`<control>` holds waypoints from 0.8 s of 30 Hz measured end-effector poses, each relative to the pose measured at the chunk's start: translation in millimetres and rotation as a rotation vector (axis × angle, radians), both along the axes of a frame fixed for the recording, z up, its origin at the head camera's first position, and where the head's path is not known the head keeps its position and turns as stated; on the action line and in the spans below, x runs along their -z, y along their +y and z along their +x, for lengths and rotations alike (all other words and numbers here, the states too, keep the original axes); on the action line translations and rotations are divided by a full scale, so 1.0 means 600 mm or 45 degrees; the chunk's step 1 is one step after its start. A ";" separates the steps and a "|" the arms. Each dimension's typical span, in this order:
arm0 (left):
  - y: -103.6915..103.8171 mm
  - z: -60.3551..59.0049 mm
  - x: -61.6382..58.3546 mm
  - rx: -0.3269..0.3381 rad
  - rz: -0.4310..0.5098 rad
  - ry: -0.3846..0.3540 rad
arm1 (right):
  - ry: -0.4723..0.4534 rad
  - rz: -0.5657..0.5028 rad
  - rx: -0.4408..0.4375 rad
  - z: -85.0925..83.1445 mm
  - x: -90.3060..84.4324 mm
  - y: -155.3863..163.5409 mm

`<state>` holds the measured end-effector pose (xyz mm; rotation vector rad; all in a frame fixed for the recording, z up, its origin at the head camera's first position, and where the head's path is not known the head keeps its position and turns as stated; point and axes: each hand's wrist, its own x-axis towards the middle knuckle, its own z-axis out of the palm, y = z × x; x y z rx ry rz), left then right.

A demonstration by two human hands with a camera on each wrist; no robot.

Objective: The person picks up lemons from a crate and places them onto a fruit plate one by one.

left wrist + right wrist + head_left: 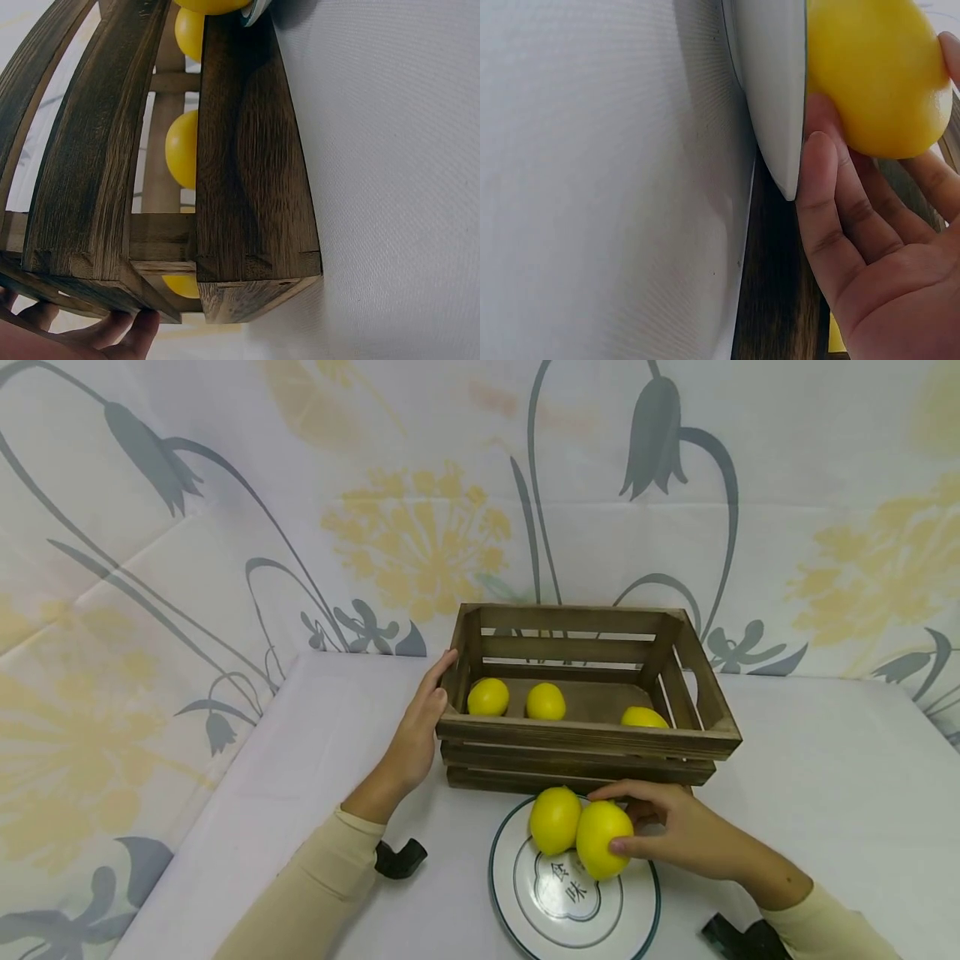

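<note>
floral backdrop cloth (300,485) behind white table (825,760)

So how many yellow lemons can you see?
5. Three sit inside the wooden crate: left, middle, right. Two are on the plate: one free, one gripped by the right hand. The crate's slats may hide more.

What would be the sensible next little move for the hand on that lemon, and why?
Probably lift the lemon off the plate and carry it over the crate's front slat. The right hand already has its grip around it, three lemons lie inside the crate, and the left hand rests on the crate's side, seemingly steadying it. A second lemon touches it, so lift gently.
</note>
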<state>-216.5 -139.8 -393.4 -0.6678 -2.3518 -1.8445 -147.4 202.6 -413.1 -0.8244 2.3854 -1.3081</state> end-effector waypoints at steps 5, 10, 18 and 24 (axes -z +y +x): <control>0.000 0.000 0.000 0.001 0.005 0.014 | 0.034 0.012 0.004 -0.001 0.004 -0.001; 0.000 0.002 0.001 -0.006 -0.006 -0.005 | 0.018 0.012 0.008 -0.002 0.013 -0.002; 0.001 0.001 0.002 -0.005 0.006 0.003 | 0.024 0.062 0.022 -0.002 0.012 -0.003; 0.000 0.000 -0.001 0.001 0.006 -0.001 | 0.022 0.086 0.033 -0.003 0.009 -0.004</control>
